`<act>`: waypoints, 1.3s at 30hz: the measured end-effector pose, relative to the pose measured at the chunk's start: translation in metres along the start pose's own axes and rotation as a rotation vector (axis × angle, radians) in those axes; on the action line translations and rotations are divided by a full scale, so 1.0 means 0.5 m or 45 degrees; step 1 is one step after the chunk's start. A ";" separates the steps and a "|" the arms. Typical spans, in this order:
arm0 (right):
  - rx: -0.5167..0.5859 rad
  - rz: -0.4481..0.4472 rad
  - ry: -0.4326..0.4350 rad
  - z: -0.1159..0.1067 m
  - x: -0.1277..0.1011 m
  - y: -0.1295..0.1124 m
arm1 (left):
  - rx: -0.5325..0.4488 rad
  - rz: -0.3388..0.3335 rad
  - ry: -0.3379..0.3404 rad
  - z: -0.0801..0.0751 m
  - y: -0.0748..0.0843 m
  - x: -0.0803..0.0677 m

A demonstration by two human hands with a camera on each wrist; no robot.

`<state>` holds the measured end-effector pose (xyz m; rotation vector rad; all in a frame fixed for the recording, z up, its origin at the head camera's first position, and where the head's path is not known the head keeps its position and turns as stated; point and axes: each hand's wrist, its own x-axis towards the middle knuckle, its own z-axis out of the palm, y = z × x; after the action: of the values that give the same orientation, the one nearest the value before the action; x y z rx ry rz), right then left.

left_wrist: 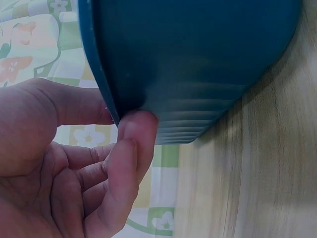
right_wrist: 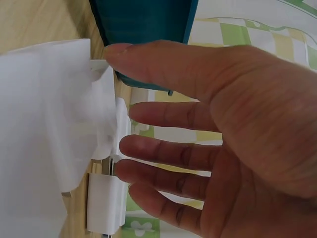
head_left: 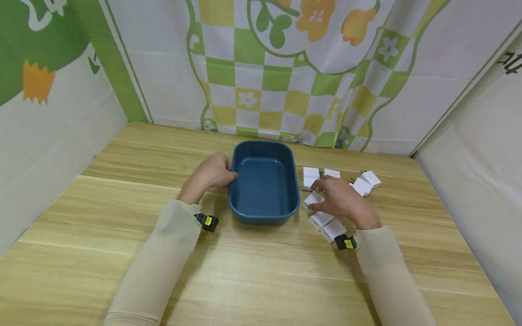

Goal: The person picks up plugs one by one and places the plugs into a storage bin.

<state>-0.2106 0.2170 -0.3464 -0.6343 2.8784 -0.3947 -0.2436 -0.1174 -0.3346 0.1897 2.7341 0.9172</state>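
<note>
- Several white plug adapters [head_left: 333, 229] lie on the tabletop [head_left: 261, 280] to the right of the blue bin [head_left: 263, 220], some side by side, with metal prongs showing on a few.
- One white block [head_left: 314, 198] sits beneath the right hand [head_left: 345, 199], between its thumb and fingers; that grip is apart, fingers fairly straight, and I cannot tell how firmly the thumb touches.
- To take this block well, I would bring thumb and fingertips onto opposite faces of its casing, avoiding the prongs and the neighbours close by, then lift straight up before any sideways travel.
- The left hand [head_left: 214, 173] has its grip clamped on the bin's left rim, thumb against index finger; a light pinch should steady it without tilting.
- Black wrist cameras [head_left: 210, 223] sit at both cuffs, so extra clearance seems wise on the right.
- Behind hangs a checked curtain [head_left: 277, 77].
</note>
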 end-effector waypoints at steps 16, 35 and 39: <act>-0.044 0.029 -0.026 0.019 0.003 -0.007 | 0.050 0.015 0.006 -0.002 0.001 0.001; -0.067 -0.003 -0.009 0.026 0.005 -0.007 | -0.141 0.044 -0.120 -0.005 -0.005 -0.001; -0.056 0.011 -0.019 0.028 0.005 -0.007 | -0.187 0.030 -0.159 -0.006 -0.005 -0.002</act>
<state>-0.2084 0.2098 -0.3587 -0.6292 2.8816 -0.3253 -0.2437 -0.1213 -0.3334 0.2433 2.5445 1.0699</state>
